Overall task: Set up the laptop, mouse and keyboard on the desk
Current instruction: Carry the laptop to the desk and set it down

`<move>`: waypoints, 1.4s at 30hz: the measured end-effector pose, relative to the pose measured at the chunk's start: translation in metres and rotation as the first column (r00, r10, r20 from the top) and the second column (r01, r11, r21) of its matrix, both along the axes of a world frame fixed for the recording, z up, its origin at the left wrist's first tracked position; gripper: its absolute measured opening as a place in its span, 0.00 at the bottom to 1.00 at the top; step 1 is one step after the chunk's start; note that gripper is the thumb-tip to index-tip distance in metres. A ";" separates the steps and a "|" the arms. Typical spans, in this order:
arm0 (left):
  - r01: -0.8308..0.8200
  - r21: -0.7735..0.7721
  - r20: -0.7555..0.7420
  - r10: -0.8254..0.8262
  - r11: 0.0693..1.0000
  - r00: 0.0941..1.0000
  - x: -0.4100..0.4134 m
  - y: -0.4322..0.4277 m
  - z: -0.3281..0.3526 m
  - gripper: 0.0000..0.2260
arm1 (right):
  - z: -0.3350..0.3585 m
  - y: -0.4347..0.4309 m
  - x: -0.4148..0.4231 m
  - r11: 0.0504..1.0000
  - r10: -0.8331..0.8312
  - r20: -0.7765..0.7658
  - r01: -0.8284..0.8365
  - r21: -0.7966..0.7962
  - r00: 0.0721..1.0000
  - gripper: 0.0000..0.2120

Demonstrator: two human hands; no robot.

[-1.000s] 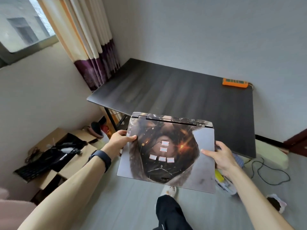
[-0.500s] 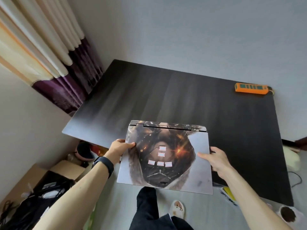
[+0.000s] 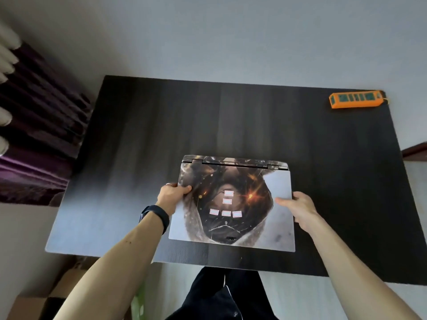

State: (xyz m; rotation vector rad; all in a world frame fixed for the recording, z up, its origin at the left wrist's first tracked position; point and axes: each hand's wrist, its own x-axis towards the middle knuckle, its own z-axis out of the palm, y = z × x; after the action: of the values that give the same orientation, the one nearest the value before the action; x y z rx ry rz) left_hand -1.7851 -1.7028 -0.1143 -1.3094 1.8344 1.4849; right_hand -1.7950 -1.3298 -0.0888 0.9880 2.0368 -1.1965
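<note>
The closed laptop (image 3: 233, 204) has a dark picture skin with small white stickers on its lid, hinge side facing away from me. It hovers over the near middle of the black desk (image 3: 161, 125). My left hand (image 3: 173, 195) grips its left edge, thumb on the lid. My right hand (image 3: 298, 204) grips the right edge the same way. No mouse or keyboard shows in this view.
An orange power strip (image 3: 355, 100) lies at the desk's far right corner against the grey wall. Purple and cream curtains (image 3: 34, 135) hang to the left. A cardboard box (image 3: 46, 294) sits on the floor at lower left. My dark-trousered leg (image 3: 219, 296) stands at the desk's front edge.
I have stepped up to the desk. The laptop, held in both hands throughout, has moved forward from over the floor to over the desk's near middle.
</note>
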 end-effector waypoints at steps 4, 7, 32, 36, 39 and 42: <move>0.020 -0.050 0.037 -0.018 0.999 0.999 -0.028 -0.003 -0.032 0.18 | -0.013 -0.004 -0.028 0.999 -0.026 -0.020 0.027 0.040 0.999 0.37; 0.021 -0.116 0.050 -0.015 0.993 0.999 -0.040 0.008 -0.020 0.26 | -0.021 -0.006 -0.044 0.997 -0.019 -0.035 0.022 0.076 0.999 0.31; 0.818 -0.451 0.184 -0.860 0.357 0.476 0.086 0.021 0.006 0.53 | -0.027 -0.009 0.076 0.800 0.565 -0.122 -0.506 0.321 0.816 0.52; 0.824 -0.542 0.288 -0.886 0.163 0.365 0.104 0.017 -0.003 0.49 | -0.028 -0.004 0.105 0.695 0.671 -0.075 -0.591 0.410 0.737 0.50; 0.801 -0.573 0.273 -0.881 0.174 0.387 0.107 0.018 -0.007 0.44 | -0.028 -0.006 0.107 0.687 0.668 -0.074 -0.576 0.442 0.740 0.47; 0.789 -0.580 0.249 -0.877 0.204 0.410 0.101 0.018 -0.011 0.39 | -0.028 -0.011 0.102 0.669 0.662 -0.066 -0.549 0.502 0.747 0.44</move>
State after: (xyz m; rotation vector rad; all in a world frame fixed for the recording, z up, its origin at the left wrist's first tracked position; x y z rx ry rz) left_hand -1.6837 -1.6849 -0.1256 -0.1198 2.5982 0.3003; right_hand -1.6928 -1.3409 -0.1171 0.2523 2.6198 -0.4892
